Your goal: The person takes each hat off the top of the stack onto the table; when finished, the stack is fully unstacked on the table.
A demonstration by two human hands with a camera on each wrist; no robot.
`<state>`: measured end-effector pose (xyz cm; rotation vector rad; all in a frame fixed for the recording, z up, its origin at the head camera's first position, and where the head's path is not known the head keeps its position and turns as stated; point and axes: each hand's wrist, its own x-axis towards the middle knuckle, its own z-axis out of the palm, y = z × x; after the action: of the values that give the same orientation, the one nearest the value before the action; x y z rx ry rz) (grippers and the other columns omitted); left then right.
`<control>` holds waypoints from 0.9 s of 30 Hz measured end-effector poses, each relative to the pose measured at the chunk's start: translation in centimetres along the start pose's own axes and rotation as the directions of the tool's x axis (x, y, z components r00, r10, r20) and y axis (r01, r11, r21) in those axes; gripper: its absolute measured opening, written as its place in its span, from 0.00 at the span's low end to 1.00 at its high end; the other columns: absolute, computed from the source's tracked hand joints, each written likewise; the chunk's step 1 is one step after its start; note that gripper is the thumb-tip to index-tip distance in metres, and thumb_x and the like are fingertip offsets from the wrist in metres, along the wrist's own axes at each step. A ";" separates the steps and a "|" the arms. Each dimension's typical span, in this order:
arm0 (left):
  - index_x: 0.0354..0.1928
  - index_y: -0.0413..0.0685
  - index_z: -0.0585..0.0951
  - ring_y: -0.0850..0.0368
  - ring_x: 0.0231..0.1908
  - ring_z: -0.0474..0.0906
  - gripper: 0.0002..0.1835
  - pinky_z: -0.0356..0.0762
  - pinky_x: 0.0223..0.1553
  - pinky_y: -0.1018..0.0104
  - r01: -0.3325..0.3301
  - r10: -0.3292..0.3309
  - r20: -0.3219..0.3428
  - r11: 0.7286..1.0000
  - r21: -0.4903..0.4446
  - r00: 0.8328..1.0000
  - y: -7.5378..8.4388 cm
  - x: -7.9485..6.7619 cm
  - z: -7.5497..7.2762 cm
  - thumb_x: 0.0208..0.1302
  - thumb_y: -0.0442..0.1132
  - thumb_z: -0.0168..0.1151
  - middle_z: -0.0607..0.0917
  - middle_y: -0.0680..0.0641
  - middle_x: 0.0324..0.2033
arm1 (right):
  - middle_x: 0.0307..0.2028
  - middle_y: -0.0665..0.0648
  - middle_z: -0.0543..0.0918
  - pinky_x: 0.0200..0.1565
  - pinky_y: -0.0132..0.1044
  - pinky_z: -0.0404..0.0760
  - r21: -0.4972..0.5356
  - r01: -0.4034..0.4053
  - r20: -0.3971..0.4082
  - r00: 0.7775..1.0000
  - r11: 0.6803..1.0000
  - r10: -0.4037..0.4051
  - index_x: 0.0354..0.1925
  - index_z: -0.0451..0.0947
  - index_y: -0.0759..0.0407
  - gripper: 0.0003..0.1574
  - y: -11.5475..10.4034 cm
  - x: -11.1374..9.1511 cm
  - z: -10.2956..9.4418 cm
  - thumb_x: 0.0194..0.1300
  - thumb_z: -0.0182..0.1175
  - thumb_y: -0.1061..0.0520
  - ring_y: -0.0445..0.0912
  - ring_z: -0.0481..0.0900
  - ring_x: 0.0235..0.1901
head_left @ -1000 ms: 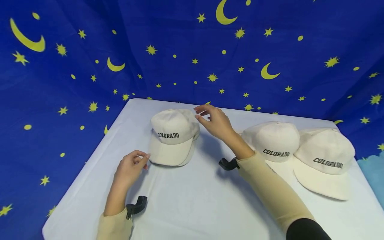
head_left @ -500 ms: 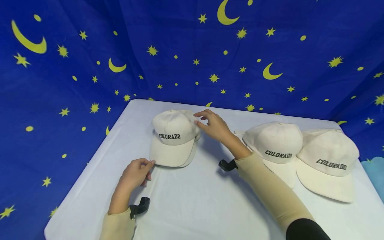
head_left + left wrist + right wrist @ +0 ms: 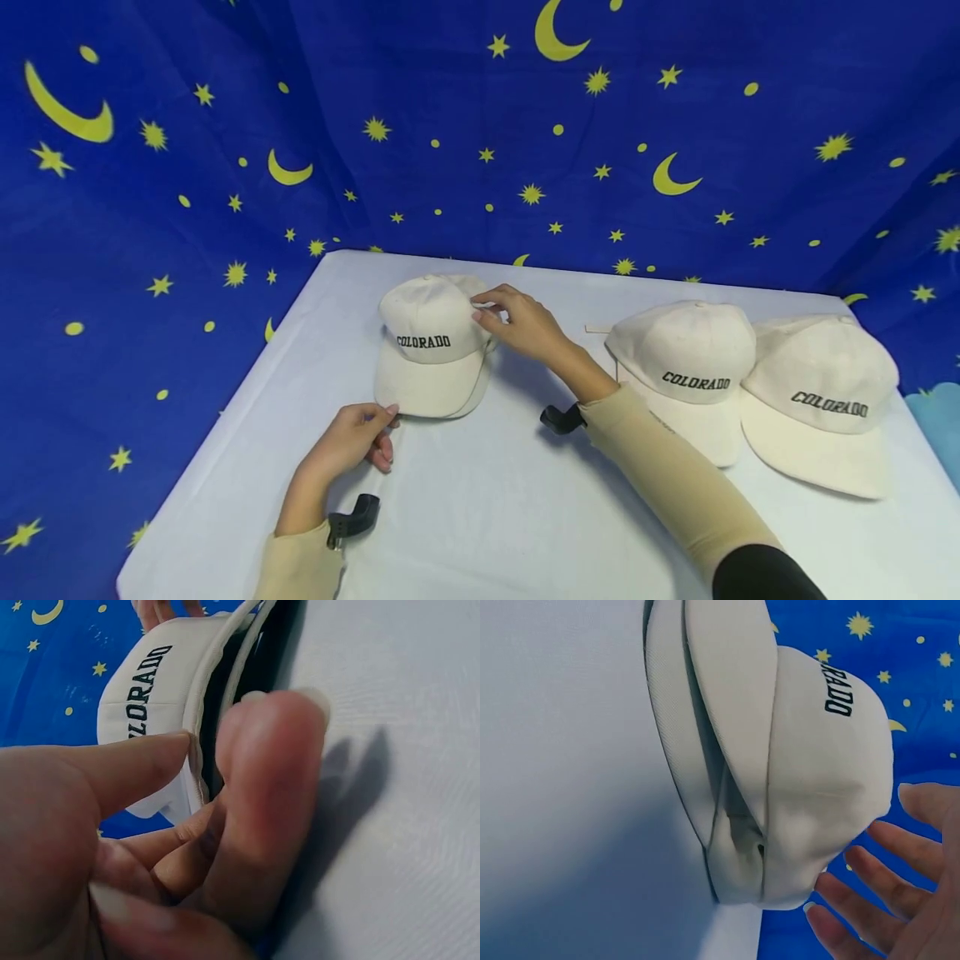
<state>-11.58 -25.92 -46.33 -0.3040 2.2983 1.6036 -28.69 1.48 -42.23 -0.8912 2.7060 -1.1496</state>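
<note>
Two nested white baseball caps sit on the table at left centre. The upper cap (image 3: 431,321) has COLORADO on its front, and the brim of a lower cap (image 3: 475,398) shows beneath it. My left hand (image 3: 348,442) pinches the front edge of the upper brim, with the thumb on top in the left wrist view; part of the finger below is hidden. My right hand (image 3: 525,325) is at the right rear side of the upper crown. Its fingers (image 3: 889,889) are spread and slightly bent around the crown's back, with the thumb apart from them.
Two more white COLORADO caps rest at the right, a middle cap (image 3: 690,350) and a far-right cap (image 3: 832,383), side by side and touching. White cloth covers the table (image 3: 487,508). A blue curtain (image 3: 450,100) with moons and stars stands behind and at the left.
My right hand has moved slightly left and down onto the side of the upper crown. My left hand has shifted right along the brim's front edge. The caps stay in place.
</note>
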 end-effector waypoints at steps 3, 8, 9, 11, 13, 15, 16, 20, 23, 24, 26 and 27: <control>0.47 0.29 0.79 0.53 0.16 0.81 0.21 0.82 0.23 0.61 0.008 -0.008 0.009 1.000 -0.005 1.000 -0.2 0.1 0.1 0.82 0.44 0.48 0.80 0.45 0.18 | 0.59 0.53 0.80 0.53 0.52 0.79 -0.018 0.002 0.003 1.000 1.000 -0.002 0.63 0.80 0.51 0.24 0.0 -0.1 0.3 0.75 0.59 0.44 0.50 0.79 0.57; 0.49 0.32 0.80 0.53 0.18 0.83 0.23 0.70 0.19 0.67 0.022 -0.021 -0.016 0.999 0.031 1.000 -0.3 0.1 -0.2 0.82 0.48 0.48 0.82 0.47 0.19 | 0.58 0.55 0.81 0.52 0.50 0.78 -0.019 -0.002 -0.023 1.000 1.000 0.002 0.64 0.80 0.53 0.24 0.1 -0.1 0.8 0.73 0.63 0.49 0.50 0.79 0.55; 0.49 0.33 0.80 0.53 0.19 0.84 0.23 0.67 0.19 0.68 0.021 -0.020 -0.021 0.999 0.039 1.000 -0.3 0.1 -0.2 0.81 0.49 0.48 0.82 0.47 0.19 | 0.58 0.55 0.81 0.52 0.50 0.79 -0.018 -0.001 -0.028 1.000 1.000 0.001 0.64 0.80 0.54 0.24 0.1 0.0 0.9 0.73 0.63 0.50 0.50 0.79 0.55; 0.50 0.33 0.79 0.53 0.19 0.84 0.24 0.66 0.19 0.68 0.016 -0.015 -0.025 0.999 0.038 1.000 -0.3 0.2 -0.3 0.81 0.50 0.48 0.82 0.47 0.20 | 0.57 0.55 0.81 0.51 0.49 0.79 -0.026 0.005 -0.034 0.999 1.000 -0.005 0.64 0.80 0.55 0.24 0.2 0.1 1.1 0.72 0.64 0.51 0.50 0.80 0.54; 0.50 0.33 0.79 0.53 0.20 0.85 0.23 0.65 0.19 0.68 0.015 -0.014 -0.027 0.999 0.030 1.000 -0.3 0.2 -0.4 0.81 0.50 0.48 0.82 0.47 0.20 | 0.56 0.54 0.82 0.51 0.48 0.79 -0.041 0.007 -0.039 0.999 0.999 -0.009 0.64 0.80 0.55 0.24 0.2 0.2 1.4 0.72 0.64 0.51 0.49 0.80 0.53; 0.50 0.33 0.78 0.53 0.21 0.85 0.23 0.66 0.19 0.68 0.019 -0.018 -0.026 1.000 0.022 0.999 -0.4 0.3 -0.4 0.81 0.50 0.48 0.83 0.48 0.21 | 0.56 0.52 0.83 0.49 0.47 0.80 -0.060 0.005 -0.046 0.999 0.998 -0.008 0.63 0.80 0.55 0.24 0.2 0.2 1.6 0.72 0.64 0.50 0.47 0.81 0.52; 0.51 0.33 0.78 0.53 0.21 0.85 0.23 0.66 0.19 0.68 0.022 -0.022 -0.026 1.000 0.017 0.999 -0.4 0.3 -0.5 0.81 0.50 0.48 0.82 0.48 0.21 | 0.55 0.52 0.83 0.48 0.47 0.80 -0.067 0.004 -0.052 0.999 0.998 -0.007 0.63 0.81 0.54 0.24 0.2 0.2 1.7 0.72 0.65 0.50 0.47 0.81 0.52; 0.51 0.33 0.78 0.53 0.21 0.85 0.23 0.66 0.19 0.67 0.034 -0.033 -0.031 0.999 0.007 0.999 -0.4 0.2 -0.5 0.81 0.50 0.48 0.82 0.48 0.21 | 0.54 0.50 0.84 0.46 0.48 0.81 -0.072 -0.012 -0.078 0.997 0.997 0.006 0.61 0.83 0.53 0.23 0.0 0.2 2.1 0.71 0.66 0.49 0.45 0.82 0.49; 0.51 0.33 0.79 0.53 0.21 0.85 0.24 0.66 0.19 0.67 0.035 -0.035 -0.037 0.999 0.000 0.999 -0.4 0.2 -0.6 0.80 0.51 0.49 0.82 0.48 0.21 | 0.53 0.49 0.84 0.46 0.47 0.81 -0.064 -0.032 -0.103 0.994 0.997 0.025 0.59 0.84 0.53 0.22 -0.1 0.3 2.3 0.70 0.67 0.48 0.45 0.83 0.48; 0.51 0.33 0.79 0.53 0.22 0.85 0.24 0.67 0.19 0.67 0.036 -0.036 -0.039 0.999 -0.004 0.999 -0.4 0.2 -0.6 0.80 0.51 0.50 0.82 0.48 0.21 | 0.53 0.49 0.85 0.45 0.47 0.81 -0.063 -0.037 -0.111 0.993 0.997 0.029 0.59 0.84 0.53 0.22 -0.2 0.3 2.4 0.70 0.67 0.48 0.45 0.83 0.47; 0.50 0.33 0.80 0.53 0.22 0.85 0.25 0.68 0.19 0.66 0.033 -0.034 -0.050 0.999 -0.012 0.998 -0.5 0.3 -0.6 0.80 0.52 0.51 0.82 0.48 0.22 | 0.52 0.49 0.85 0.45 0.47 0.82 -0.060 -0.044 -0.128 0.991 0.997 0.037 0.58 0.84 0.53 0.22 -0.3 0.4 2.5 0.70 0.68 0.48 0.45 0.84 0.47; 0.50 0.33 0.80 0.53 0.22 0.86 0.24 0.68 0.19 0.66 0.030 -0.031 -0.060 0.999 -0.017 0.998 -0.5 0.3 -0.6 0.80 0.52 0.51 0.82 0.48 0.22 | 0.52 0.49 0.85 0.45 0.47 0.82 -0.057 -0.046 -0.135 0.990 0.997 0.038 0.58 0.85 0.53 0.22 -0.3 0.4 2.6 0.69 0.68 0.48 0.45 0.84 0.47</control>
<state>-11.79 -26.68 -46.71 -0.3942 2.3150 1.6194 -28.15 -0.54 -43.78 -0.7872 2.8646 -1.1665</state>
